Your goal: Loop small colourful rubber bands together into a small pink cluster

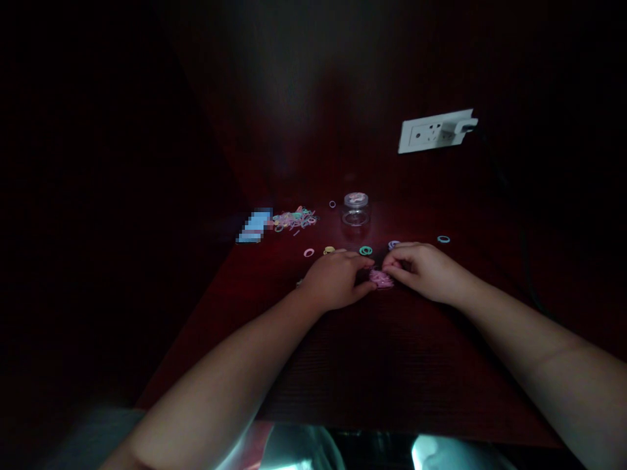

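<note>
Steadying the pink bands (381, 279) on the tabletop (343, 365), my left hand (337, 279) curves narrowly at their edge; my right (420, 271) pinches close. They're probably light, stretchy, easily tangled, best lifted singly by the rim.

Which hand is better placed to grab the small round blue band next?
Probably the right hand: it is nearer the blue band; the left hand is left of the pile of pink bands.
</note>
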`<state>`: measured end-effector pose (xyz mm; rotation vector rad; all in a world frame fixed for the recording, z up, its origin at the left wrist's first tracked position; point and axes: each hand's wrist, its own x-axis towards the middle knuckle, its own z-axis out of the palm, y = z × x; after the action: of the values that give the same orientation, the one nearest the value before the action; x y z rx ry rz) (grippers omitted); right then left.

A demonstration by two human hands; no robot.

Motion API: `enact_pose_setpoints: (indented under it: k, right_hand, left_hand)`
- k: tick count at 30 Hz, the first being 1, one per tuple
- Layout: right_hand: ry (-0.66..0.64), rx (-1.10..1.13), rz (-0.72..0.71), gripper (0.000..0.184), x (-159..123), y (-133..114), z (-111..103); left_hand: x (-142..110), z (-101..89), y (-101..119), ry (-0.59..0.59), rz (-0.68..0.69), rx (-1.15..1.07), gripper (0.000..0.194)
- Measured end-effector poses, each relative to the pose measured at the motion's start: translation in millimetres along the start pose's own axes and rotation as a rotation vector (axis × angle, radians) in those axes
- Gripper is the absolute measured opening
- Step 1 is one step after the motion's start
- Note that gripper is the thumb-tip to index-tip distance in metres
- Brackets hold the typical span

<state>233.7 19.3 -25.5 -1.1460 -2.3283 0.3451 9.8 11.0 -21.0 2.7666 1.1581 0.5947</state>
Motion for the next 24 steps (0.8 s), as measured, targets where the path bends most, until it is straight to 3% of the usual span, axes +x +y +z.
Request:
enact_pose_setpoints:
  k: [7, 10, 12, 16, 17, 20, 24]
  right_hand:
    - [0.019, 0.026, 0.008, 0.018, 1, -3, -1]
    - [0.084, 0.035, 0.020, 0.021, 0, -3, -2]
    - [0.133, 0.033, 0.033, 0.022, 0, -1, -2]
    - [0.171, 0.047, 0.069, 0.020, 0, 0, -2]
    - [0.167, 0.055, 0.073, 0.020, -1, -1, -2]
    - [0.150, 0.089, 0.064, 0.020, 0, -3, -1]
    - [0.117, 0.111, 0.052, 0.019, 0, -6, -1]
  left_hand:
    - [-3, -5.5, 1, 0.055, 0.012, 0.017, 0.028]
    - [-3, -12.3, -14, 0.133, -0.029, 0.018, 0.027]
    - [-4, -18.8, -37, 0.202, -0.156, 0.025, 0.029]
    - [-15, -30.8, -101, 0.304, -0.683, 0.105, 0.037]
    - [-19, -32.0, -115, 0.303, -0.754, 0.116, 0.038]
    - [-28, -28.9, -142, 0.262, -0.849, 0.113, 0.038]
    - [-26, -18.1, -145, 0.197, -0.826, 0.099, 0.039]
